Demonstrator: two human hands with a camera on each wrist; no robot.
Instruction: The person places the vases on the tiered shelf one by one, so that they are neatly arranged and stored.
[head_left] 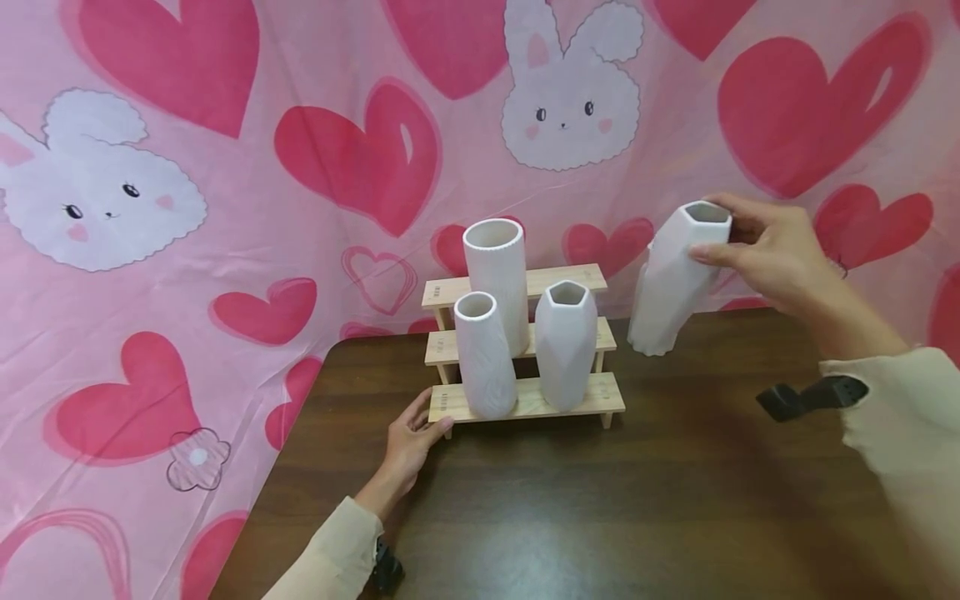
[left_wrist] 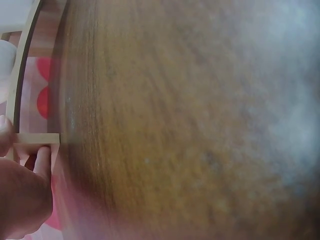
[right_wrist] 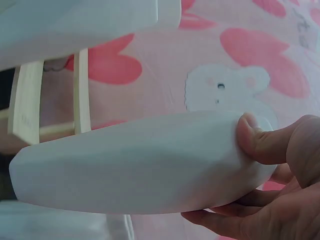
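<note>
In the head view my right hand (head_left: 772,250) grips a white faceted vase (head_left: 678,262) near its five-sided mouth, thumb on the near side. The vase leans in the air right of a three-tier wooden stand (head_left: 535,407). The right wrist view shows the thumb and fingers (right_wrist: 250,137) around the vase's mouth end. My left hand (head_left: 411,442) holds the left end of the stand's lowest tier. On that tier stand a slim round white vase (head_left: 486,358) and another faceted white vase (head_left: 567,350). A taller cylindrical white vase (head_left: 498,267) stands on the middle tier.
Another white vase (head_left: 651,340) shows partly behind the held one, most of it hidden. The stand is on a dark brown wooden table (head_left: 525,508). A pink cloth (head_left: 322,50) with hearts and rabbits hangs behind the table and on its left.
</note>
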